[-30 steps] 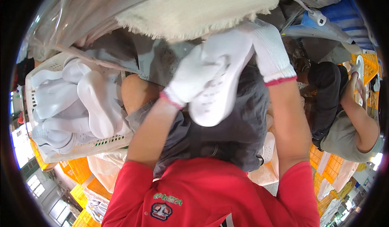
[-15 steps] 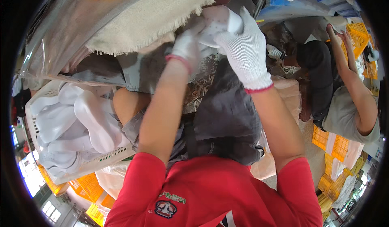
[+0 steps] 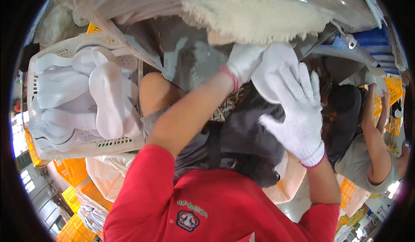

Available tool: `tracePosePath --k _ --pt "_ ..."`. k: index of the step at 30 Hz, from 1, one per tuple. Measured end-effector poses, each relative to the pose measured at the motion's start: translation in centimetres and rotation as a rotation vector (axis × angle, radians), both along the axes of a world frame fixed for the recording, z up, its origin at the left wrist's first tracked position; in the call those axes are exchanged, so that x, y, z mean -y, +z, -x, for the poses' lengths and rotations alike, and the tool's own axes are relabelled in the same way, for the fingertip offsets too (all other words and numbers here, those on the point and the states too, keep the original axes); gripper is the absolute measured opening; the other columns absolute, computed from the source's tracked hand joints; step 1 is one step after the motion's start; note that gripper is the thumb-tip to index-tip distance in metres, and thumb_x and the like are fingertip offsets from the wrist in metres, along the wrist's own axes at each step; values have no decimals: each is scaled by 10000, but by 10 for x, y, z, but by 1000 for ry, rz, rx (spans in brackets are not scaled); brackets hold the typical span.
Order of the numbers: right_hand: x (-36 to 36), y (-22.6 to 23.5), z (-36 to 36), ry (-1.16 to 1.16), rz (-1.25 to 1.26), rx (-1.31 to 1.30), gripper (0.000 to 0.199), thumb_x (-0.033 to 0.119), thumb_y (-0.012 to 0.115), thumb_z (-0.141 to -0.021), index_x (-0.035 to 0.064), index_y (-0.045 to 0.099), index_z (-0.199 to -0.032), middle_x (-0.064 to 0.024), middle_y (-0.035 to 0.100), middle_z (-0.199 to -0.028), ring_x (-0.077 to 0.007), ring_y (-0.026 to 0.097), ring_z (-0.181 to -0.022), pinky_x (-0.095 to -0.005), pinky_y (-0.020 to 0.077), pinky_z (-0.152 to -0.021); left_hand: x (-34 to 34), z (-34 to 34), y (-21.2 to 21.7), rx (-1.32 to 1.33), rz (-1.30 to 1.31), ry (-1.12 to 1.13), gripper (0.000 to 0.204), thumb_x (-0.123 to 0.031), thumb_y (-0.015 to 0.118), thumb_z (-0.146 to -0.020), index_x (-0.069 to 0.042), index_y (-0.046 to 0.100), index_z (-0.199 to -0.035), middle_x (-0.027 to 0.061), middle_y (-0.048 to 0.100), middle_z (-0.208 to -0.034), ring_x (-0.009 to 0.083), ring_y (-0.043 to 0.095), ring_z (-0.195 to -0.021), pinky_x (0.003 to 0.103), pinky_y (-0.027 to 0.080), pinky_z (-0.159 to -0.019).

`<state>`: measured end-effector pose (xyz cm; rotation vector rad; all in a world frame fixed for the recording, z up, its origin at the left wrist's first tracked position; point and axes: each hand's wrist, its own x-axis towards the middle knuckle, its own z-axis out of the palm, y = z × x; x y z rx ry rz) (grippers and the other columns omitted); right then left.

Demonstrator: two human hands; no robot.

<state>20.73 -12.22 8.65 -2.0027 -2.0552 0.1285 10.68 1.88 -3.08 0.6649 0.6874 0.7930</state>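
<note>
Both of my hands wear white knit gloves. A white moulded clog (image 3: 271, 83) is held above my right thigh, with its smooth sole side toward me. My left hand (image 3: 244, 61) grips the clog's left edge, and its fingertips are hidden behind the clog and under a cloth edge. My right hand (image 3: 296, 110) lies against the clog's right side with fingers stretched out and thumb spread wide.
A frayed cream cloth (image 3: 255, 19) hangs over a plastic-covered surface just beyond my hands. On the left stands a white crate (image 3: 129, 144) heaped with white clogs (image 3: 106, 99). Another person (image 3: 365, 155) sits working at the right. Orange crates (image 3: 71, 170) stand behind me.
The clog has turned from its perforated top to its sole side and come nearer. My right hand has gone from gripping it to spread fingers. The view has swung left.
</note>
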Motion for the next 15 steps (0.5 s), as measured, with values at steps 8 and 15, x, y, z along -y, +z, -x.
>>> tracePosePath --k 8,15 --pt "28 -37 59 172 -268 -45 578 122 786 -841 124 727 -1416 -115 753 -1352 -316 762 -1125 -417 609 -889 24 71 -13 490 525 -229 783 -744 474 -1055 -87 598 -1463 221 717 -1260 432 720 -1087 622 601 -933" --pt "-40 -50 92 -41 -311 -25 490 114 761 -852 175 753 -1337 -88 807 -1085 -306 750 -726 -422 601 -632 -45 68 -72 -103 -604 160 349 -356 490 -1088 -110 713 -1196 106 731 -1156 289 705 -1065 420 579 -933"
